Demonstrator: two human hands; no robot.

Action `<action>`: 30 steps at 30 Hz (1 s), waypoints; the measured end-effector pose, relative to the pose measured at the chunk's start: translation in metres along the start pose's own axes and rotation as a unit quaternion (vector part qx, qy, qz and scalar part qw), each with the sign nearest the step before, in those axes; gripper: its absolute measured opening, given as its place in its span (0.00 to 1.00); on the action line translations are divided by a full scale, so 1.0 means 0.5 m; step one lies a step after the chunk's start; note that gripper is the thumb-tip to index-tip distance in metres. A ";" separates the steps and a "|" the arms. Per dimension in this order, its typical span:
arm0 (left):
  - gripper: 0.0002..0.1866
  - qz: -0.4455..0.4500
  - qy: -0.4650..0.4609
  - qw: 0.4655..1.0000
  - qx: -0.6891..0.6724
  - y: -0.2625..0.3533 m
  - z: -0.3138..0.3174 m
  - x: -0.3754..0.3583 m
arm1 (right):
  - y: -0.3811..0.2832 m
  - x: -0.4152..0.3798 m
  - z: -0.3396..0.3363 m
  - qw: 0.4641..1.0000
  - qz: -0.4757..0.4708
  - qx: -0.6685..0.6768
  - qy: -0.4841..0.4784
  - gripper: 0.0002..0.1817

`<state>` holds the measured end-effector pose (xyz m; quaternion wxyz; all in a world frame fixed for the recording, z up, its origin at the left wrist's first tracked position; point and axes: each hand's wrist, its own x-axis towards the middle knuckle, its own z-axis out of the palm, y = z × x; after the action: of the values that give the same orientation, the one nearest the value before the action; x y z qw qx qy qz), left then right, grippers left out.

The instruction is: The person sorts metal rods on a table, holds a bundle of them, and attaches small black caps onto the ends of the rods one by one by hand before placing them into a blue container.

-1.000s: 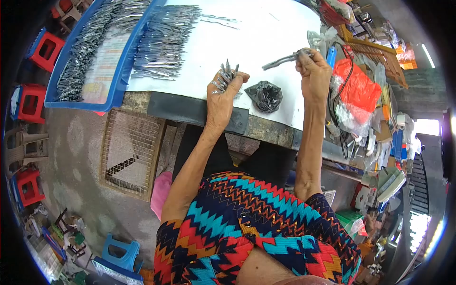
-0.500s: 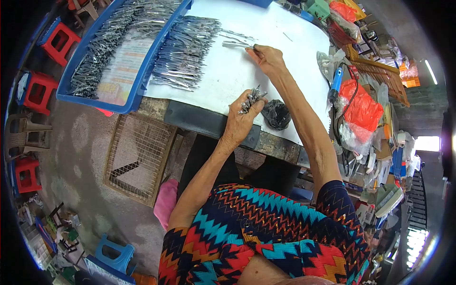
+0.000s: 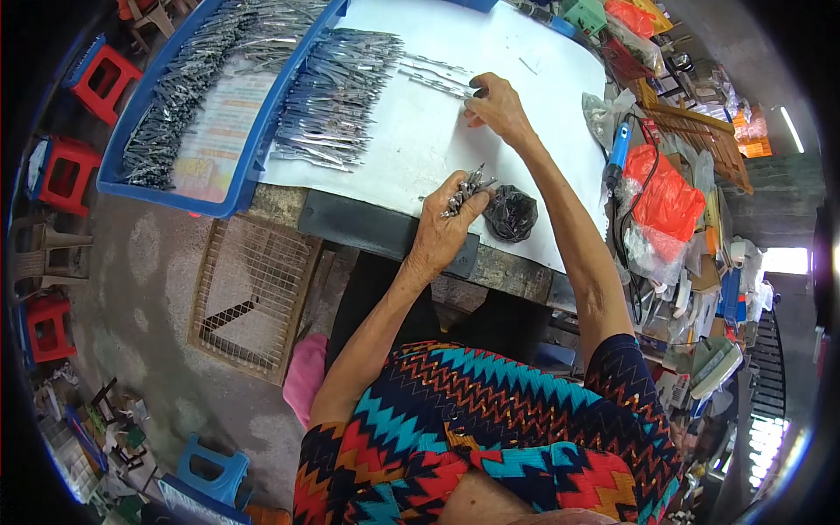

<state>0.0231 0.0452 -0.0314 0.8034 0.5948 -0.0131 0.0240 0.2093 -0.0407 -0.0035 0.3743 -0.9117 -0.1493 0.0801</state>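
Note:
My left hand point(image 3: 442, 229) is closed around a bunch of slender silver metal pieces point(image 3: 468, 192), their ends sticking up above the fingers. Over the white sheet, my right hand point(image 3: 499, 109) has its thumb and forefinger apart, close by the right end of a short row of thin metal pieces point(image 3: 437, 83) lying flat. Whether the fingertips still touch them is hard to see. Left of that row lies a dense stack of similar metal pieces point(image 3: 332, 96). A crumpled black plastic bag point(image 3: 510, 213) sits just right of my left hand.
A blue tray point(image 3: 249, 166) holding many more metal pieces stands at the left of the table. On the right are a blue-handled tool point(image 3: 619, 147) with a cord, a red plastic bag point(image 3: 661, 197) and clutter. Red stools point(image 3: 101, 79) stand on the floor at left.
My right hand has shifted slightly down and its fingers have parted; the thin pieces it held now lie on the sheet. My left hand keeps its bunch in nearly the same place.

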 end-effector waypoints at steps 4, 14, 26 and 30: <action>0.12 -0.001 -0.003 1.000 0.001 0.003 -0.001 0.000 | 0.031 0.001 -0.008 0.989 -0.068 -0.111 0.064 0.21; 0.12 -0.008 -0.004 1.000 -0.003 -0.001 0.001 0.001 | 0.027 0.039 0.034 0.989 -0.029 -0.109 0.095 0.21; 0.11 0.006 -0.001 1.000 -0.001 0.004 0.003 0.000 | 0.010 0.076 0.055 0.988 -0.042 -0.103 0.106 0.12; 0.12 0.001 0.000 1.000 0.013 0.010 0.004 -0.001 | 0.017 0.085 0.058 0.987 -0.037 -0.105 0.118 0.11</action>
<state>0.0223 0.0447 -0.0263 0.7955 0.6053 -0.0138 0.0251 0.2436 -0.0133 -0.0315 0.2939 -0.9429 -0.1455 -0.0581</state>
